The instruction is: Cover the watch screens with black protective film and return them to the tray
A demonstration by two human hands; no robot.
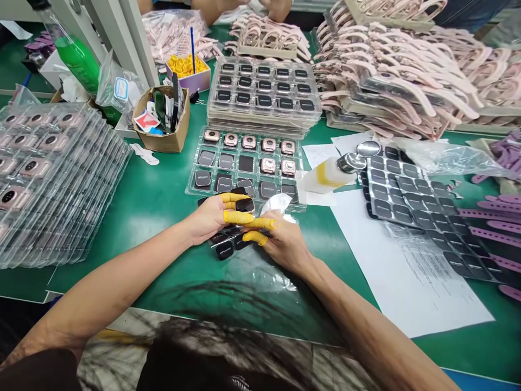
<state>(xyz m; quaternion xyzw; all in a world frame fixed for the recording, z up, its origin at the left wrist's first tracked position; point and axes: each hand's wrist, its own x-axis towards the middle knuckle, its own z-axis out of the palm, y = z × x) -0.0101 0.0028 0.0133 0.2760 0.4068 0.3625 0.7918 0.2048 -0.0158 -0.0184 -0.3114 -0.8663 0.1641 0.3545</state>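
Note:
My left hand (211, 217), with yellow finger cots on its fingers, is closed on a small watch body (245, 205) whose dark glossy face points up. Close against it, my right hand (285, 233), also in yellow finger cots, has its fingers bent together, and a crumpled white cloth (277, 203) sticks out above it. The fingertips of both hands meet beneath the watch body. Under them lie black square film stickers (224, 250) on a clear sheet, partly hidden. Just beyond is a clear plastic tray (191, 182) with pink watch bodies (267, 165) and black squares.
Stacked trays of watches (52, 179) rise at the left. A cardboard box (163, 142), a green bottle (77, 62) and more stacked trays (260, 117) stand behind. Right are a pump bottle (331, 174), paper (391, 271), black sticker sheets (411, 193) and pink straps (407, 76). Another person's hands (277, 6) show at the top.

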